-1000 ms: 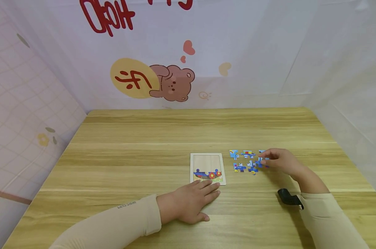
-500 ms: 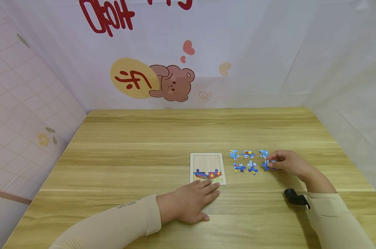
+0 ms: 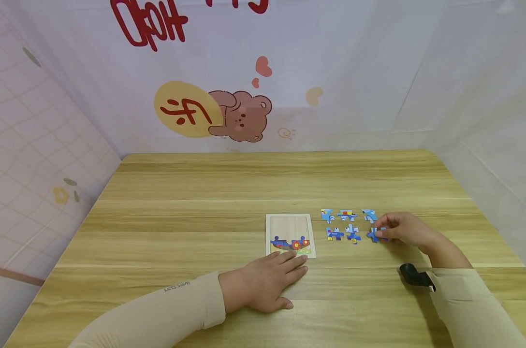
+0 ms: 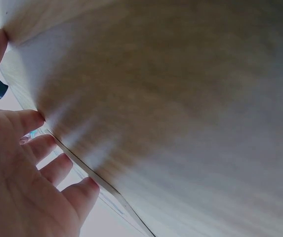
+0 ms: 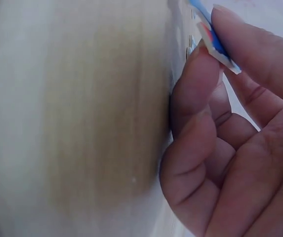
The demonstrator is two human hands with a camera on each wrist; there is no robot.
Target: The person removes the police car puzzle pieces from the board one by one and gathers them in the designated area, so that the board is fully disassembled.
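My right hand [image 3: 406, 233] pinches a blue jigsaw puzzle piece [image 3: 373, 235] between thumb and fingers, at the right end of the loose pieces. In the right wrist view the held piece [image 5: 215, 47] shows a pale edge with blue and red on its face. My left hand [image 3: 269, 280] lies with fingers straight, fingertips on the near edge of the puzzle tray [image 3: 269, 227]. The tray's lower part holds a row of fitted pieces [image 3: 295, 245] with red and blue on them; bare wood shows above. From the left wrist view, the left hand [image 4: 27, 177] has its fingers at the tray's rim.
Several loose puzzle pieces lie in two rows right of the tray, among them a rainbow-cornered piece [image 3: 326, 215], a light-blue piece [image 3: 369, 215] and a blue piece [image 3: 353, 234]. A black device [image 3: 413, 275] sticks out from the right sleeve. A white printed curtain [image 3: 350, 72] hangs behind the table.
My right hand has moved a little to the right with the blue puzzle piece, away from the neighbouring pieces, uncovering the light-blue piece. The left hand has stayed still on the tray's edge.
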